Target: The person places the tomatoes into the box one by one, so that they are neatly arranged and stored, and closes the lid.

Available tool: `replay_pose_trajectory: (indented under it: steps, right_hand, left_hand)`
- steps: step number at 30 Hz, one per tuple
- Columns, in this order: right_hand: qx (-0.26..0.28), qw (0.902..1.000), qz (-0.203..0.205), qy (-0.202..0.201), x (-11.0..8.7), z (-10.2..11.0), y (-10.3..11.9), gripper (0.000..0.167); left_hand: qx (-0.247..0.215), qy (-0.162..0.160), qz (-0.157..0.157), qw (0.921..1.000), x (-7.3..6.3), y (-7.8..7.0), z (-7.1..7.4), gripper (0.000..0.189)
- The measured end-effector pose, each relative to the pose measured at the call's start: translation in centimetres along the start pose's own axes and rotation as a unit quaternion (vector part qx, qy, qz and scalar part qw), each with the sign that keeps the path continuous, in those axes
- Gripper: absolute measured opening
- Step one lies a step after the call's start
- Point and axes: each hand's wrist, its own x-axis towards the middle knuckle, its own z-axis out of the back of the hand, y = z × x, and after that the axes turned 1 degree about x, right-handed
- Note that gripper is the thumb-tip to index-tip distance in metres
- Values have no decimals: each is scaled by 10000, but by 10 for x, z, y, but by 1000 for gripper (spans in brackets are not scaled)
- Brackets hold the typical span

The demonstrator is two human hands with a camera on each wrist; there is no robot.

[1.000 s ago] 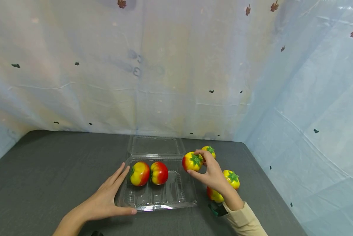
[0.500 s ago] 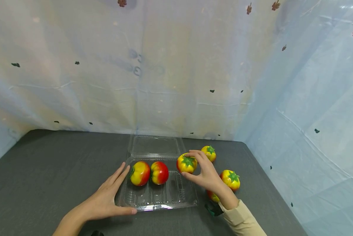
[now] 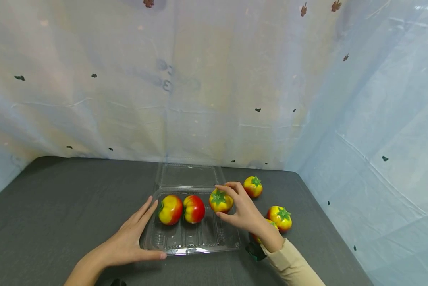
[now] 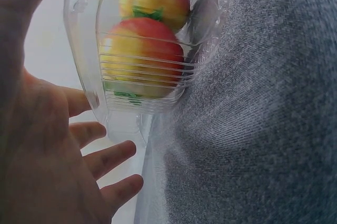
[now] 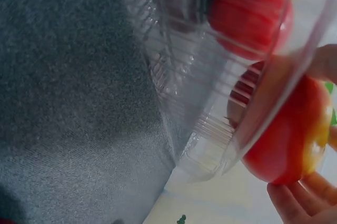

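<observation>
My right hand (image 3: 245, 210) grips a red-and-yellow fruit with a green star-shaped leaf top (image 3: 221, 202), thumb on the near side and fingers on the far side. It is over the right end of a clear plastic clamshell box (image 3: 199, 250), near its rim in the right wrist view. Inside the box, a yellow-red fruit (image 3: 170, 210) and a redder fruit (image 3: 194, 209) lie side by side on the left. My left hand (image 3: 126, 243) is spread along the box's left side, fingers mostly straight, fingertips at the rim in the left wrist view (image 4: 84, 100).
The box's clear lid (image 3: 189, 176) lies folded back behind it. Right of the box, on the dark grey tabletop (image 3: 74, 198), are three more fruits: one at the back (image 3: 253, 186), one farther right (image 3: 279, 218), and one partly hidden by my right wrist. Plastic sheeting (image 3: 214, 79) hangs behind.
My right hand has carried the fruit leftward and slightly down, to over the right end of the box. The back fruit shows more fully. My left hand stays put.
</observation>
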Motion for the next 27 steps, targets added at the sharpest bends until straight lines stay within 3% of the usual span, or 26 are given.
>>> replay_pose_trajectory:
  steps: [4, 14, 27]
  right_hand:
    - [-106, 9999, 14, 104, 2, -2, 0, 72]
    - [-226, 9994, 17, 271, 3, -6, 0, 66]
    - [-497, 9962, 483, 518, 5, -12, 1, 65]
  left_hand:
    - [-9, 7, -2, 10000, 0, 0, 0, 121]
    - [-41, 24, 15, 10000, 1, 0, 1, 121]
    - [-77, 23, -8, 10000, 0, 0, 0, 120]
